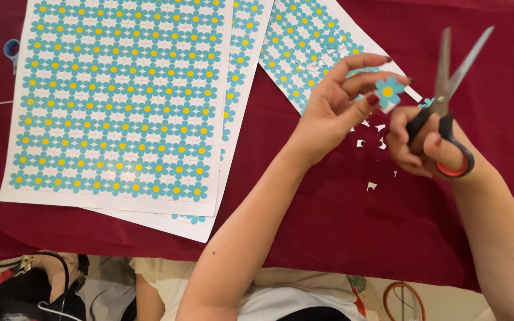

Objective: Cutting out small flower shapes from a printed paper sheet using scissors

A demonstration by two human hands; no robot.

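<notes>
1. Left hand point(334, 104): fingers loosely curled, thumb and fingertips pinching a small cut-out paper flower point(388, 92), blue petals with a yellow centre, a bit of white margin on its lower edge. Flower is held up off the cloth, between the two hands.
2. Right hand point(426, 145): closed through the black handles of a pair of scissors point(447, 89), thumb in the loop with the red lining. Blades point up and stand apart in a narrow V, just right of the flower, not touching it.
3. Small white paper scraps point(376, 142) lie on the dark red cloth point(340, 220) below and between the hands.
4. Partly cut flower sheet point(304, 47) lies behind the left hand, toward the cloth's far edge, tilted.
5. Full printed flower sheet point(117, 98) sits well left, stacked on another sheet point(233, 119), toward the cloth's far left corner.
6. Blue tape dispenser point(11, 50) at the left edge, partly cut off.
</notes>
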